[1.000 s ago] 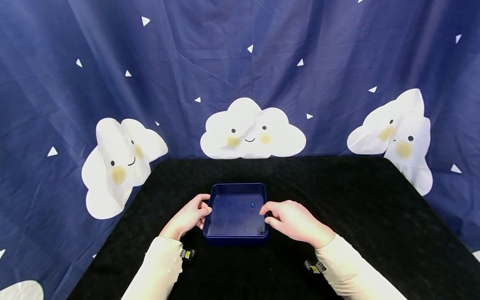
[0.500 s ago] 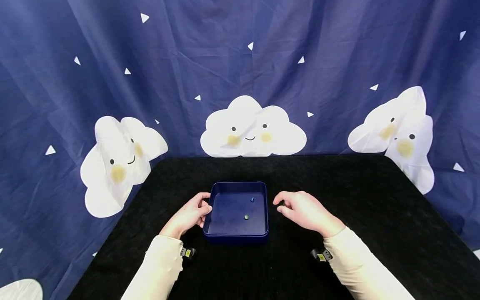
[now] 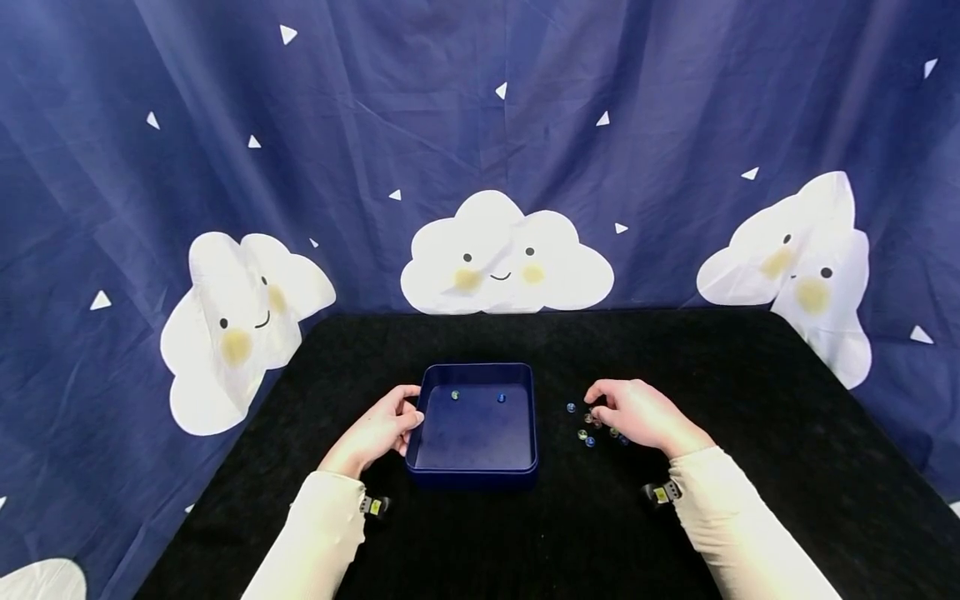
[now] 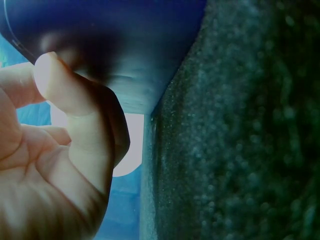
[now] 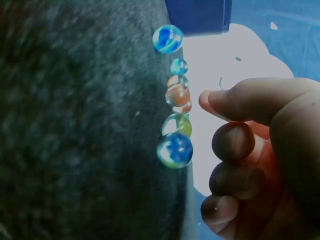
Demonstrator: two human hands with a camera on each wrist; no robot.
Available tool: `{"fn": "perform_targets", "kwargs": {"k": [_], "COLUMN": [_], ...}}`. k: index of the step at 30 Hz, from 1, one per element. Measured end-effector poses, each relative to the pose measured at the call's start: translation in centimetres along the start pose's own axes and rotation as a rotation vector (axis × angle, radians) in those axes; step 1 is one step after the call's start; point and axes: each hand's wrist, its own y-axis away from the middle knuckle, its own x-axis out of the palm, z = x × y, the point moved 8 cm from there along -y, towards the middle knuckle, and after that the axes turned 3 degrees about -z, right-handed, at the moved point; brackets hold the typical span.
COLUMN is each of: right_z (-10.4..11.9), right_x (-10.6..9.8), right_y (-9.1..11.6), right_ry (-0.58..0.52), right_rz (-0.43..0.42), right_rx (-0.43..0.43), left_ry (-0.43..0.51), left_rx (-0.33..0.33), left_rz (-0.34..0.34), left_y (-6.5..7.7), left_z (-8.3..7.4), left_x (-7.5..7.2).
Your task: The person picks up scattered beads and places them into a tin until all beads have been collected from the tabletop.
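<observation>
Marbles (image 5: 177, 96) lie by the half-curled, empty right hand (image 3: 643, 414), left hand (image 3: 381, 430) pinching blue box (image 3: 474, 480), yellow labels (image 3: 376, 507) unreadable.

The upper part of the head view is filled by a dark blue curtain (image 3: 442, 92), over which small white triangles (image 3: 288, 34) are scattered. On it are shown a smiling cloud (image 3: 502, 254) at the centre, a folded cloud (image 3: 242, 321) at the left and a creased cloud (image 3: 798, 262) at the right. The lower middle is covered by black cloth (image 3: 735, 383).
</observation>
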Motion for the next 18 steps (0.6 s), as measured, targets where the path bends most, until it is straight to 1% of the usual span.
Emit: {"fn": "perform_targets", "kwargs": {"k": [3, 6, 10, 13, 15, 18], "right_z": [-0.7, -1.0, -0.8, -0.7, -0.8, -0.3], "right_x": [0.5, 1.1, 1.4, 1.1, 0.6, 0.2], "right_y": [0.0, 0.3, 0.4, 0.5, 0.6, 0.2], "right_ry": [-0.027, -0.052, -0.050, -0.032, -0.009, 0.001], "right_rz": [0.032, 0.074, 0.103, 0.081, 0.048, 0.002], "right_rx": [0.017, 0.025, -0.005, -0.025, -0.028, -0.031], "left_ry": [0.004, 0.001, -0.005, -0.003, 0.003, 0.013], "left_rx": [0.009, 0.007, -0.007, -0.008, -0.003, -0.004], "left_rz": [0.009, 0.014, 0.001, -0.004, 0.010, 0.015], "left_y": [-0.1, 0.0, 0.1, 0.0, -0.2, 0.0], "left_z": [-0.1, 0.2, 0.3, 0.1, 0.0, 0.0], "left_x": [0.0, 0.0, -0.1, -0.1, 0.2, 0.0]}}
